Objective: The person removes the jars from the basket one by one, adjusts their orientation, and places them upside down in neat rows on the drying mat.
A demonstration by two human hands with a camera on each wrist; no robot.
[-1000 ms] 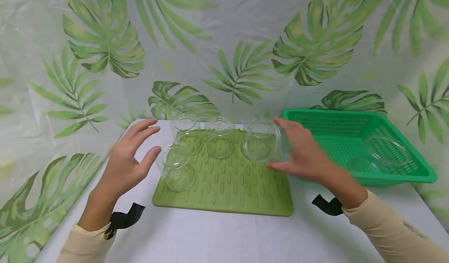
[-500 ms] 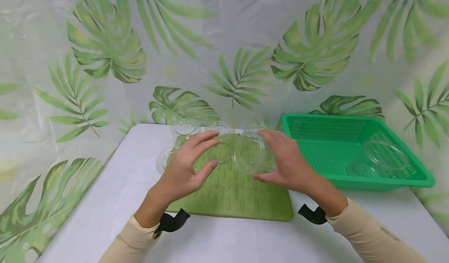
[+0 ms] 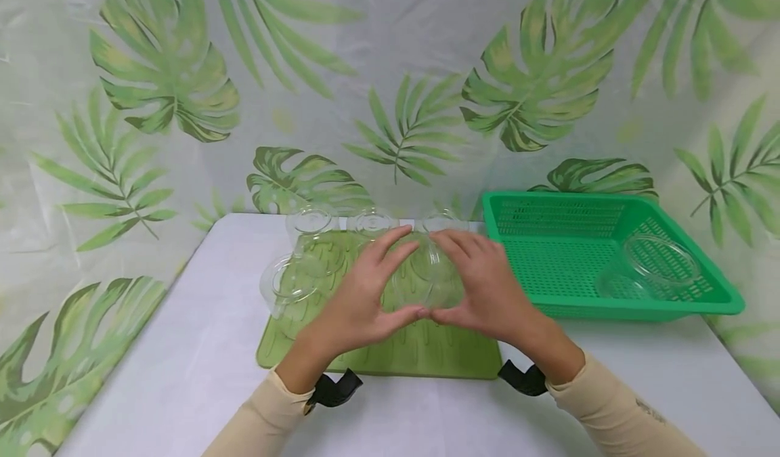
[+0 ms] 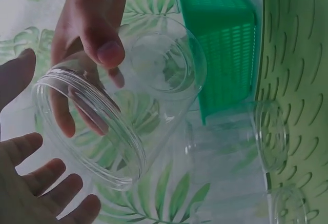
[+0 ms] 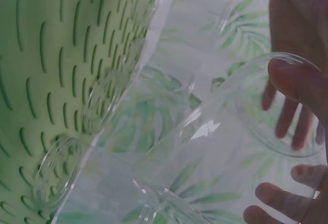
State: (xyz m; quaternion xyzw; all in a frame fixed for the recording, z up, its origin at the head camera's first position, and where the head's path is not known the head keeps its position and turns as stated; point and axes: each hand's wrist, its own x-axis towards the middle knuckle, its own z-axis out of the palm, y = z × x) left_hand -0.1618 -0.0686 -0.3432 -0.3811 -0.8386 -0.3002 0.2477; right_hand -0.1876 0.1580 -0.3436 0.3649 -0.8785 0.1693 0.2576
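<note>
My right hand (image 3: 487,288) grips a clear cup (image 3: 423,281) above the green mat (image 3: 451,359). The cup is tipped on its side, and its ridged rim (image 4: 95,126) faces my left hand in the left wrist view. My left hand (image 3: 365,294) is spread with curved fingers beside that rim; its fingers (image 4: 59,183) look apart from it. Both thumb tips nearly meet below the cup in the head view. In the right wrist view, the right thumb (image 5: 294,78) lies against the cup. More clear cups stand on the mat, one at front left (image 3: 292,277).
Along the mat's back edge stand a left cup (image 3: 312,221), a middle cup (image 3: 373,223) and a right cup (image 3: 446,221). A green basket (image 3: 615,309) sits to the right with a clear cup (image 3: 630,274) leaning in it. A leaf-patterned sheet (image 3: 292,98) hangs behind.
My left hand has moved right, from beside the front-left cup to the cup in my right hand. The right hand has shifted slightly left with its cup.
</note>
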